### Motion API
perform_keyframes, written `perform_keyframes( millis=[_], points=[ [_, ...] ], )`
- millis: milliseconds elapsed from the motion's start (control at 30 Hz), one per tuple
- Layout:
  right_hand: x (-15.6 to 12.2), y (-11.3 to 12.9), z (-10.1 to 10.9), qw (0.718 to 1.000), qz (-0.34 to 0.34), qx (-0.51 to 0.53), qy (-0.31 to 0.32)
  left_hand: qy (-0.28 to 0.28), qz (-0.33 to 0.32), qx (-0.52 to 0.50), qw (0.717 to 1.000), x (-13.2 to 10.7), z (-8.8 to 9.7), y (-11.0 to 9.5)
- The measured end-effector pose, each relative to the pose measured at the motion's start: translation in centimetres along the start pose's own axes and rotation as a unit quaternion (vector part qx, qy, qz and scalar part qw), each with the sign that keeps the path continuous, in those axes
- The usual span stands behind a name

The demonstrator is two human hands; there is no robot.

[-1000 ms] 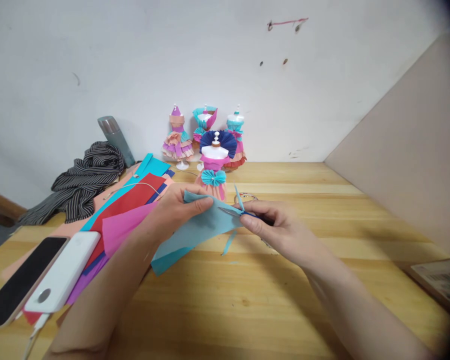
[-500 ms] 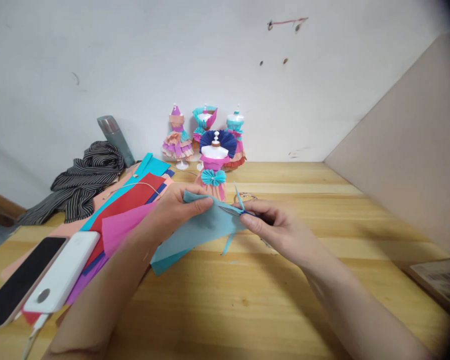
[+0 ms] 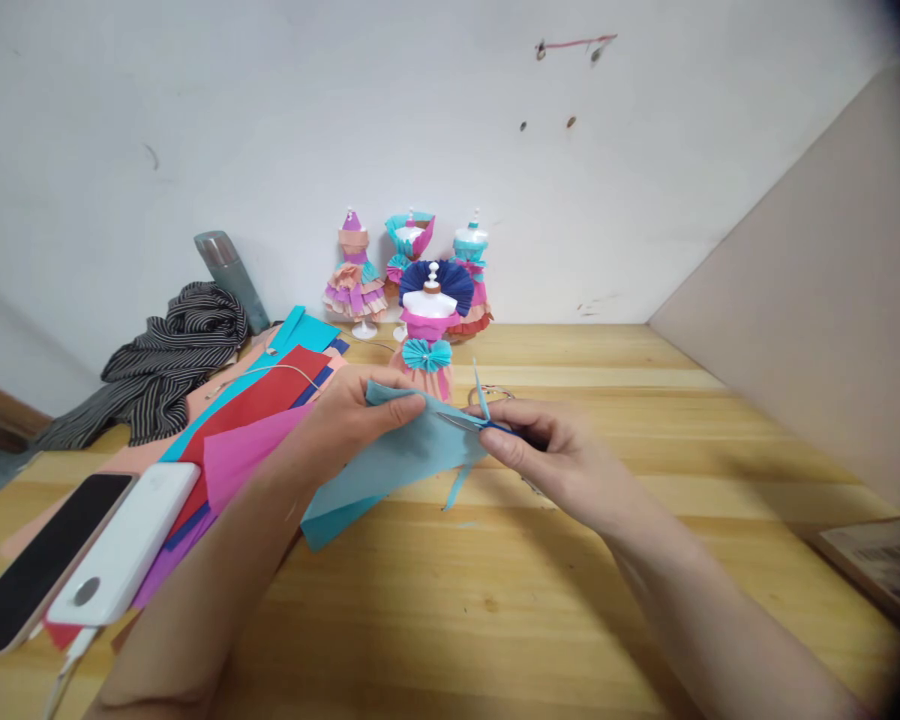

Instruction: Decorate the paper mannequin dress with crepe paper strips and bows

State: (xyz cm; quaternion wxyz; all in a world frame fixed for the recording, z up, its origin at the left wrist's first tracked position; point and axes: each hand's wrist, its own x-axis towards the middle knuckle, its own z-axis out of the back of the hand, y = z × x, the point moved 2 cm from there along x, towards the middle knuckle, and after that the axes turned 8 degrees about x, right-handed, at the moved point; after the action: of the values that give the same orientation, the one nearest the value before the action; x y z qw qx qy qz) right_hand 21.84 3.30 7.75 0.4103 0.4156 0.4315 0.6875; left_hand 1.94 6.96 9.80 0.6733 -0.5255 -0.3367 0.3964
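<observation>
In front of the navy-collared, paper-dressed mannequin [image 3: 430, 326], the left hand [image 3: 349, 412] pinches a flat light-blue paper sheet [image 3: 401, 447]; the right hand [image 3: 559, 452] grips blue-handled metal scissors [image 3: 498, 429] at its edge. Slack paper could skew the cut.

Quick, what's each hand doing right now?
Left hand: closed, pinching the blue paper.
Right hand: closed around the scissors, blades at the paper's edge.
</observation>
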Motion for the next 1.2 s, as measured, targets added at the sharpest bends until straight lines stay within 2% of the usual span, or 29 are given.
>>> perform_keyframes(
  millis=[267,767,1200],
  points=[
    [-0.01,-0.07,-0.03,1.0,0.008,0.005,0.0,-0.015,0.017,0.012,1.0,-0.06,0.11,0.12],
    [-0.15,-0.46,0.14,1.0,0.015,0.01,-0.005,0.001,0.0,0.003,1.0,0.02,0.12,0.0],
    [0.04,0.25,0.01,1.0,0.003,0.015,0.008,-0.013,0.012,0.028,0.999,-0.07,0.11,0.04]
  ],
)
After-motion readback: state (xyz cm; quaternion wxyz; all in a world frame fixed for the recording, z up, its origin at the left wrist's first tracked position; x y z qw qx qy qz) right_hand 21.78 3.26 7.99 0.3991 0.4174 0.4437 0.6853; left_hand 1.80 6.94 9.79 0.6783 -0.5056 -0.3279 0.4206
